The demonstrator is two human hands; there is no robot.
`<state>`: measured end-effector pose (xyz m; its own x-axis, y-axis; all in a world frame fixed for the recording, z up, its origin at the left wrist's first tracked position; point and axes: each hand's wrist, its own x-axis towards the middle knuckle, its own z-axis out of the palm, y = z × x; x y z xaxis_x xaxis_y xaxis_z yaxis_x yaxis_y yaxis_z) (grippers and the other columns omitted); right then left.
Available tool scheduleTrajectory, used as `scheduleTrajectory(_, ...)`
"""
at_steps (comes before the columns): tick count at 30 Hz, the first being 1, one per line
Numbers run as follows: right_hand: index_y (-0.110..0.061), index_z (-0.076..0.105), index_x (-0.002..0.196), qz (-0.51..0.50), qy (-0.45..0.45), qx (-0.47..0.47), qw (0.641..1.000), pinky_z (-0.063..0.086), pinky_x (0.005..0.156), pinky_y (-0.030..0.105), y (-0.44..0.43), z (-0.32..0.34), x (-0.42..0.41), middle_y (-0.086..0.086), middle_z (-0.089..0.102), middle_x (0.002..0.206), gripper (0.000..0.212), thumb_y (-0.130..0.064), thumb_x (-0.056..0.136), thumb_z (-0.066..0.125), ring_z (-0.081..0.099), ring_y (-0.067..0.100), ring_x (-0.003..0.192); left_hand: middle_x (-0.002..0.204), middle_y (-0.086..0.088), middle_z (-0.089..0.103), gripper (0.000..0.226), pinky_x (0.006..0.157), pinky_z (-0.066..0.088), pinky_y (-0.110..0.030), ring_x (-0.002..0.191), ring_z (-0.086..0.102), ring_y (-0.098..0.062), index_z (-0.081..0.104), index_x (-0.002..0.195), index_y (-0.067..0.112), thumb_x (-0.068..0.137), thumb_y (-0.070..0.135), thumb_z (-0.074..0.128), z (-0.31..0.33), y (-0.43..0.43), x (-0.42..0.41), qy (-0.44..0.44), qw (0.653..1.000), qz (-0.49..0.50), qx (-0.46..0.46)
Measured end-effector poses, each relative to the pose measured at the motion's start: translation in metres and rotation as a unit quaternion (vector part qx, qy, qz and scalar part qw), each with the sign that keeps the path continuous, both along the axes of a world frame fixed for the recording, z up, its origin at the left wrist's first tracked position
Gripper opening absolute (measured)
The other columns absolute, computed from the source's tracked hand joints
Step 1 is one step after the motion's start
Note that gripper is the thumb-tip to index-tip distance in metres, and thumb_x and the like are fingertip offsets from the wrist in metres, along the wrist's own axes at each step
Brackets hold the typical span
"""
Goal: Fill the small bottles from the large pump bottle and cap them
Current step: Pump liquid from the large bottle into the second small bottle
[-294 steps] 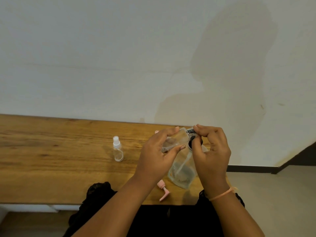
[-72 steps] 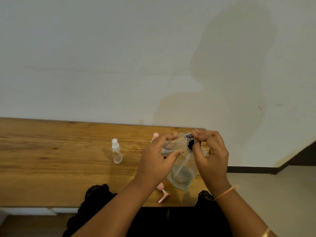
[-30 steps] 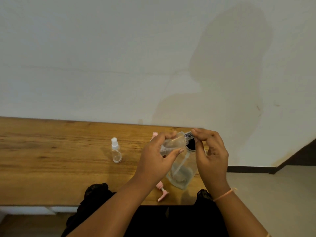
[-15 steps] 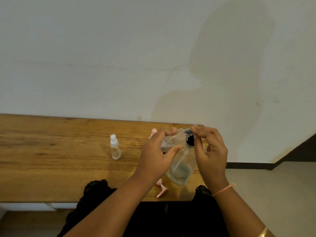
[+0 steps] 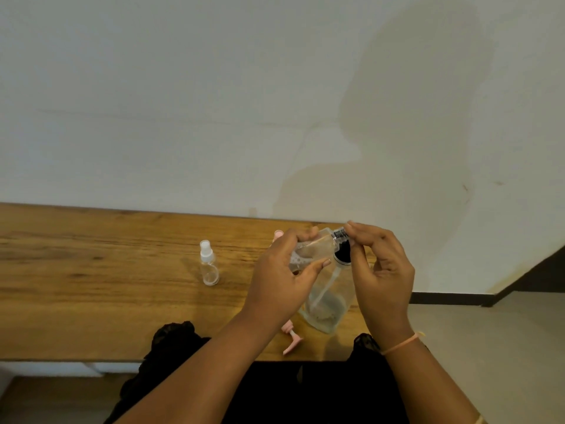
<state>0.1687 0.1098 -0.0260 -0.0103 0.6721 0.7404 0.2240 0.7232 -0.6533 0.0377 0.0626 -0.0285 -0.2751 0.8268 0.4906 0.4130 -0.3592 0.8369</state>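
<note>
My left hand (image 5: 279, 281) grips a small clear bottle (image 5: 315, 250), tilted with its neck pointing right. My right hand (image 5: 383, 270) pinches the dark ribbed cap (image 5: 338, 235) at that neck with thumb and fingertips. Directly below stands the large clear bottle (image 5: 325, 301) on the wooden table (image 5: 91, 286); its black mouth is open and a dip tube shows inside. Its pink pump head (image 5: 292, 342) lies on the table near the front edge. A second small spray bottle (image 5: 208, 267) with a white top stands upright to the left.
A pink object (image 5: 278, 234) peeks out behind my left hand. The white wall rises right behind the table. The table ends just right of the large bottle, with floor beyond. Dark clothing covers my lap at the front edge.
Both hands stay on the small bottle over the large one; my right fingers have shifted slightly at the cap. Nothing on the table has moved.
</note>
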Motion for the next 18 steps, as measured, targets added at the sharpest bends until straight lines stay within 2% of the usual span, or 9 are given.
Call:
scheduleTrajectory(5,-0.014,0.066,0.104,0.0,-0.026,-0.003,1.0,0.048,0.09,0.017,0.003,-0.007,0.005,-0.004,0.063,0.102,0.033,0.011,0.083,0.06,0.06,0.001,0.103,0.105,0.034,0.055,0.042,0.087,0.039,-0.002,0.107,0.05,0.019,0.05,0.096,0.044,0.076,0.02,0.077,0.0,-0.001,-0.001,0.019,1.0,-0.006,-0.023)
scheduleTrajectory(7,-0.017,0.066,0.102,0.004,-0.009,-0.01,1.0,0.048,0.089,0.017,0.001,-0.005,0.003,-0.006,0.063,0.102,0.035,0.011,0.083,0.059,0.06,0.001,0.102,0.107,0.033,0.056,0.042,0.087,0.039,-0.001,0.108,0.05,0.018,0.05,0.096,0.042,0.076,0.018,0.077,-0.001,-0.002,0.0,0.009,1.0,-0.007,-0.015)
scheduleTrajectory(12,-0.023,0.065,0.099,0.004,0.027,-0.006,1.0,0.051,0.087,0.022,-0.006,0.004,-0.003,-0.008,0.063,0.101,0.026,-0.002,0.085,0.057,0.062,0.007,0.098,0.11,0.028,0.056,0.042,0.086,0.039,0.0,0.11,0.05,0.016,0.054,0.1,0.036,0.075,0.012,0.078,0.002,-0.005,-0.001,-0.01,1.0,-0.007,0.011)
scheduleTrajectory(14,-0.021,0.065,0.1,-0.005,0.014,0.009,1.0,0.051,0.087,0.021,-0.006,0.005,-0.004,-0.009,0.063,0.1,0.022,-0.008,0.085,0.055,0.062,0.006,0.098,0.11,0.028,0.056,0.043,0.083,0.039,0.001,0.11,0.049,0.017,0.052,0.099,0.038,0.075,0.013,0.078,0.003,-0.005,-0.002,-0.009,1.0,-0.008,0.012)
scheduleTrajectory(18,-0.016,0.066,0.098,-0.017,-0.003,0.015,1.0,0.048,0.086,0.014,-0.002,0.0,-0.003,-0.01,0.062,0.099,0.021,-0.003,0.084,0.058,0.06,-0.001,0.098,0.109,0.029,0.056,0.044,0.085,0.039,0.0,0.108,0.05,0.017,0.05,0.097,0.042,0.075,0.015,0.078,0.003,-0.003,-0.003,-0.006,1.0,-0.014,-0.007)
